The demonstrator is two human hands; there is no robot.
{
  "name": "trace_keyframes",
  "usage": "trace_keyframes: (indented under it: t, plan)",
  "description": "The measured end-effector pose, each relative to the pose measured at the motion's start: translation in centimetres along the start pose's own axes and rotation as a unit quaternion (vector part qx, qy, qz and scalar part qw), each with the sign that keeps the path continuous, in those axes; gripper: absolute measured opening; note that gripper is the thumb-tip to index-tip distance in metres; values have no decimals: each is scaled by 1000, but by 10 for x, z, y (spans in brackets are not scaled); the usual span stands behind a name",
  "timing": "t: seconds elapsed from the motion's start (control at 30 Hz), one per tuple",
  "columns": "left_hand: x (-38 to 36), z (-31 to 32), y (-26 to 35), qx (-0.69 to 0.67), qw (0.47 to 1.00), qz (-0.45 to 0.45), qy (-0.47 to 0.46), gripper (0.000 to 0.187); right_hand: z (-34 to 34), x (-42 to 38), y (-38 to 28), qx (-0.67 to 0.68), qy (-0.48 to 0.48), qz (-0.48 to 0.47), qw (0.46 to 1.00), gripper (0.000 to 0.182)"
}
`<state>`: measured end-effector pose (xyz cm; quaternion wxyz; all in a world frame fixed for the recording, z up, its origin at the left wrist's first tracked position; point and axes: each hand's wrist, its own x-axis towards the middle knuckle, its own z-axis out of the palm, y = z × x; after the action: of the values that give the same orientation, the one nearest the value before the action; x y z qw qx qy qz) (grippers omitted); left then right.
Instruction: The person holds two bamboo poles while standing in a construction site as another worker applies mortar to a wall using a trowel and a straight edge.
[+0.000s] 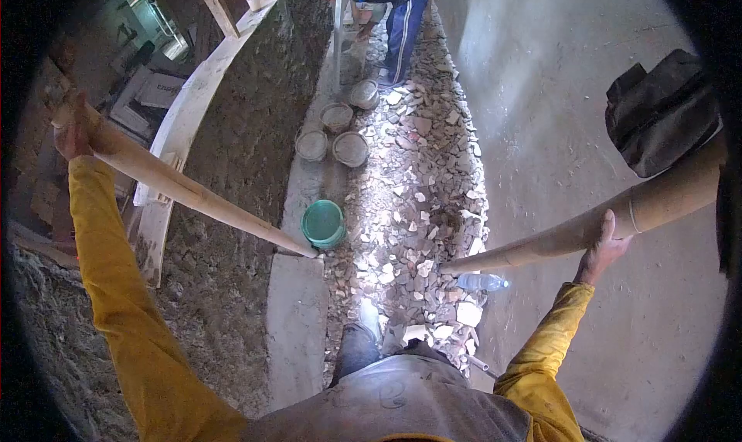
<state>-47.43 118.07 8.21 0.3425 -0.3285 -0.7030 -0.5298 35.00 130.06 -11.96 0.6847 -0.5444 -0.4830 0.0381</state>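
Note:
At the upper left, my left hand (72, 129) is closed round a long, pale brown upright pole (193, 195). That pole's foot stands by a green bucket (323, 224). On the other side my right hand (603, 253) grips a thick bamboo pole (556, 237), whose ring-like joint shows just above the fingers. Its lower end reaches the rubble beside a clear plastic bottle (483, 282) lying on its side. Dark cloth (661, 113) hangs near the upper part of the bamboo pole. Some fingers of both hands are hidden behind the poles.
Broken stone and tile rubble (417, 187) covers the floor strip under my feet. Several round containers (350, 149) stand ahead, before a bending person (402, 32). A rough wall (239, 125) with a pale ledge (193, 94) is on the left, a smooth plastered wall (541, 133) on the right.

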Motion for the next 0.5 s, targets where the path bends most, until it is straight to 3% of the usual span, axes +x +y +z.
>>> trace_keyframes:
  t: [0.03, 0.1, 0.13, 0.17, 0.2, 0.27, 0.33, 0.37, 0.43, 0.5]
  plan:
    - [-5, -3, 4, 261, 957, 124, -34, 78, 0, 0, 1, -24, 9, -12, 1000, 55]
    - [-14, -5, 11, 503, 829, 233, -72, 78, 0, -1, 1, -9, 11, -5, 1000, 55]
    - [-13, 0, 14, 375, 918, 126, -34, 76, 2, -1, 2, 10, 17, 3, 1000, 56]
    - [-11, 5, 16, 236, 972, 14, 9, 74, 2, -1, 3, 12, 9, 1, 1000, 56]
    - [-11, 6, 18, 89, 990, -96, 56, 72, 1, -1, 5, 34, 7, 18, 999, 57]
    - [-21, 4, 28, 52, 993, -69, 81, 73, 1, -1, 5, 52, 5, 33, 998, 61]
    - [-51, 1, 65, -125, 986, -68, 85, 77, 2, -2, 4, 42, 6, 18, 999, 62]
    - [-41, 1, 53, -124, 986, -68, 87, 77, 2, -1, 5, 27, 12, 3, 1000, 63]
    - [-21, 3, 34, 67, 994, -42, 77, 72, 2, 1, 8, 30, 15, 11, 999, 64]
    - [-22, 1, 33, 55, 995, -39, 79, 70, 2, 0, 9, 29, 20, 24, 999, 64]
